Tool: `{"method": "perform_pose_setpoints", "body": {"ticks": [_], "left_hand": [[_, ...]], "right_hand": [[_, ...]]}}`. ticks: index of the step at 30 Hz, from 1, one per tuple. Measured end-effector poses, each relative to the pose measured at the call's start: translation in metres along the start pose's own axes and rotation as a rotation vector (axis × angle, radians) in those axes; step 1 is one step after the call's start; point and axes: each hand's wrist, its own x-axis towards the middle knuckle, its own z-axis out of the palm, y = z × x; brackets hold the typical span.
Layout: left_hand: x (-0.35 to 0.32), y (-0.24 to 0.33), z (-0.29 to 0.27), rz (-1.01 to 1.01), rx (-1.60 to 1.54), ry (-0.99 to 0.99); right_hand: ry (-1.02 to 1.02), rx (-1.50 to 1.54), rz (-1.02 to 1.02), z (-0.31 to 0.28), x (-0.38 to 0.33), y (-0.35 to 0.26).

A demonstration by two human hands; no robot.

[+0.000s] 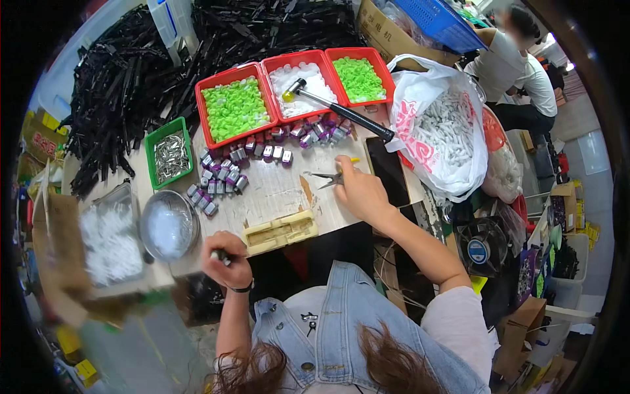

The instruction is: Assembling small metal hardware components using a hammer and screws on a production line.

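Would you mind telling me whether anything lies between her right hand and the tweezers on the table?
Nothing visible does. The right hand is already at the tweezers, fingers at their rear end, with only bare table around the tips. The hammer lies farther back, clear of both.

Worn workbench [275, 187]; red trays [292, 85]; mallet [341, 111]

A worn wooden worktable [275, 190] stands amid stacked cardboard boxes [384, 29].
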Motion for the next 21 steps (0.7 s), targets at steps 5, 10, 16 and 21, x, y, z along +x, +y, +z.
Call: {"method": "perform_pose_setpoints", "body": {"ticks": [5, 10, 16, 21], "left_hand": [[-0.018, -0.043, -0.011, 0.163, -0.079, 0.074], [-0.02, -0.047, -0.018, 0.241, 0.113, 0.081], [-0.009, 0.049, -0.013, -0.274, -0.057, 0.162], [-0.038, 0.079, -0.03, -0.289, 0.123, 0.026]], "right_hand": [[0.214, 0.289, -0.432, -0.022, -0.018, -0.009], [-0.259, 1.432, -0.439, -0.002, -0.021, -0.055], [0.143, 0.077, -0.745, -0.007, -0.053, -0.106], [0.215, -0.038, -0.989, 0.003, -0.076, -0.139]]}}
